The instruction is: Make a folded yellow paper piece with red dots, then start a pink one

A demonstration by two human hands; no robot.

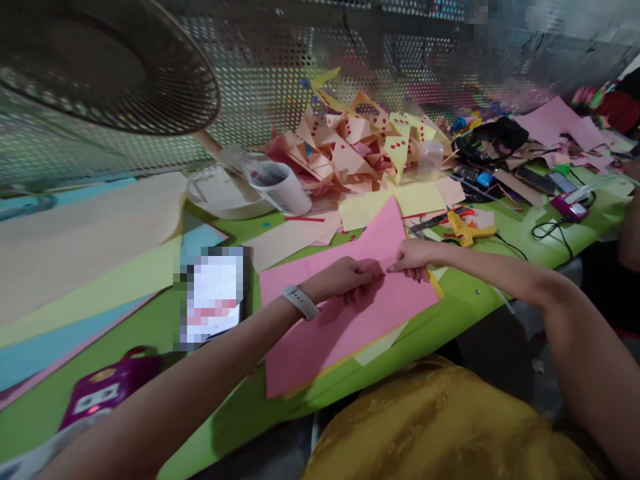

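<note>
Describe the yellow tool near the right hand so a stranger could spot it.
On the green table, look just beyond the pink sheet under both hands. The yellow glue gun lies there, pistol-shaped, trailing a black cord, unlike the flat papers around it.

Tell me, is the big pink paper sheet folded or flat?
Folded: one corner of the pink paper sheet is turned up into a triangle, pressed by both hands.

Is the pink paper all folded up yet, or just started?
Just started. One corner of the pink sheet is already folded over into a point. The left hand and right hand are pressing that fold now. Most of the sheet lies flat, unlike the finished folded shapes piled behind.
</note>
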